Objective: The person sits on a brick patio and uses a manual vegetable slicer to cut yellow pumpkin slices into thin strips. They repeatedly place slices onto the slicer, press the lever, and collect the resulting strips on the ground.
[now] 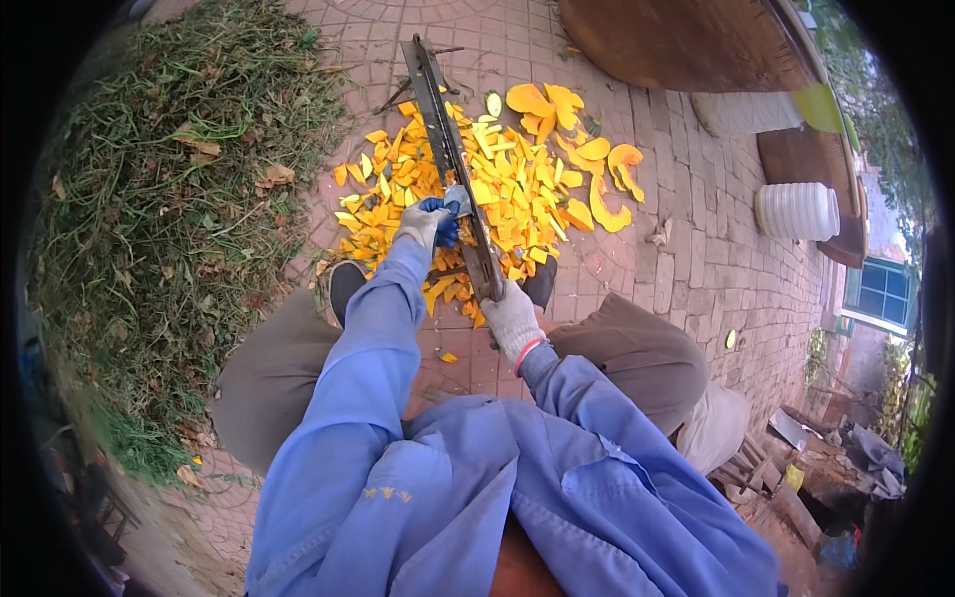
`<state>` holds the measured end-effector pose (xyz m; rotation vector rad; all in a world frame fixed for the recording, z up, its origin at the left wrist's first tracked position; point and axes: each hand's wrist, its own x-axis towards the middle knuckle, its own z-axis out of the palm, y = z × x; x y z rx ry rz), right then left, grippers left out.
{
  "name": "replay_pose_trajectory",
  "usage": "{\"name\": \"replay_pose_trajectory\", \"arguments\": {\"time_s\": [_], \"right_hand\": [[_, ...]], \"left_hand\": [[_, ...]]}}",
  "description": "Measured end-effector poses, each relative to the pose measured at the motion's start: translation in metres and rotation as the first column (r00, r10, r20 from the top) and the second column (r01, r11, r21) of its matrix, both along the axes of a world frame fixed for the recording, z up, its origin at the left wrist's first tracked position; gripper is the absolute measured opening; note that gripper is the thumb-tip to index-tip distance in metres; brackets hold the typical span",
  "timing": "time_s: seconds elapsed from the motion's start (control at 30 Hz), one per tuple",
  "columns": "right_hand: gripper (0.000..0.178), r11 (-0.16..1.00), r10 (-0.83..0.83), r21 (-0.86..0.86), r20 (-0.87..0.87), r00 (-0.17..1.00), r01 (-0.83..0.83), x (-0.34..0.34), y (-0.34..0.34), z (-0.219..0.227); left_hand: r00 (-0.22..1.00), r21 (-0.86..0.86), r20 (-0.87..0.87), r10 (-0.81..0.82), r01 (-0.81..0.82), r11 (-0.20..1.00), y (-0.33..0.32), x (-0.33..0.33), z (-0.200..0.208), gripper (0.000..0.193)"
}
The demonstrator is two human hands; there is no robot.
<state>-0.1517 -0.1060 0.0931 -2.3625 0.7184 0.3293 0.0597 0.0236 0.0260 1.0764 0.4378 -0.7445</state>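
Observation:
My right hand (512,320), in a white knit glove with a red cuff edge, grips the near end of a long dark metal lever cutter (460,164). The cutter slants away from me over a heap of chopped orange pumpkin pieces (512,179). My left hand (430,221), in a white glove with blue-coated fingers, is closed on a pale grey piece (458,198) against the cutter's left side. What kind of piece it is does not show clearly. Larger curved pumpkin slices (609,206) lie beyond the heap to the right.
A big heap of cut green vines (189,189) covers the paving on the left. My shoes (345,289) flank the pumpkin heap. At the right stand a white ribbed tub (797,211) and a large brown rounded vessel (686,42). Scrap and boards (791,512) lie lower right.

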Motion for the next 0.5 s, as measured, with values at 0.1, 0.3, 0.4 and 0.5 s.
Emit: {"name": "replay_pose_trajectory", "arguments": {"time_s": [0.1, 0.3, 0.4, 0.5], "right_hand": [[0.03, 0.913, -0.185, 0.338, -0.159, 0.97, 0.23, 0.01, 0.002, 0.051], [0.026, 0.979, -0.095, 0.162, -0.188, 0.978, 0.127, 0.029, 0.002, 0.12], [0.026, 0.962, -0.141, 0.207, -0.188, 0.972, 0.179, 0.028, 0.011, 0.111], [0.023, 0.99, -0.093, 0.101, -0.082, 0.992, 0.101, 0.013, 0.007, 0.07]], "left_hand": [[0.998, -0.063, -0.033, -0.049, 0.047, 0.997, 0.004, -0.028, -0.01, 0.009], [0.996, -0.043, -0.089, -0.021, 0.017, 0.999, 0.002, -0.028, -0.004, 0.009], [0.997, -0.01, -0.067, -0.041, 0.04, 0.999, 0.002, -0.024, -0.002, 0.01], [0.997, 0.026, -0.03, -0.077, 0.078, 0.997, 0.0, -0.022, 0.003, 0.014]]}}
